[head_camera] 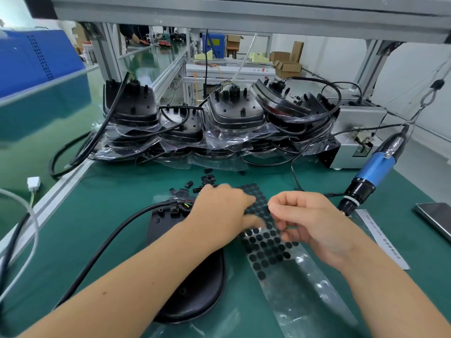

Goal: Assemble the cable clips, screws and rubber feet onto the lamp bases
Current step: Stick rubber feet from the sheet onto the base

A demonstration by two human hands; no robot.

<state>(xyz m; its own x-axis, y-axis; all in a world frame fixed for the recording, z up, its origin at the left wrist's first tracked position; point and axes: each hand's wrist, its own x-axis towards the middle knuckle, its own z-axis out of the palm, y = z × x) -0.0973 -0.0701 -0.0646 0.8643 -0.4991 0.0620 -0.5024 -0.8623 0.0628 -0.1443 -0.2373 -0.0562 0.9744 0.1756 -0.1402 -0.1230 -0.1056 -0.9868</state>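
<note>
Green worktop (102, 215) carries a black lamp base (195, 296). Left hand (219, 213) presses straight fingers on the rubber feet sheet (266, 242); right hand (310, 220) pinches one foot.

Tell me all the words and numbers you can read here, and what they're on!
None can be read for sure.
White paper strip beside the right hand: printed characters and digits, too blurred to read.
White machine panel at the back: small red marks, too small to read.
Grey box: label, unreadable.

Left hand (220, 213) palm-down, fingers extended and blurred; right hand (308, 222) raised beside it, fingers curled, thumb-forefinger pinched.
</note>
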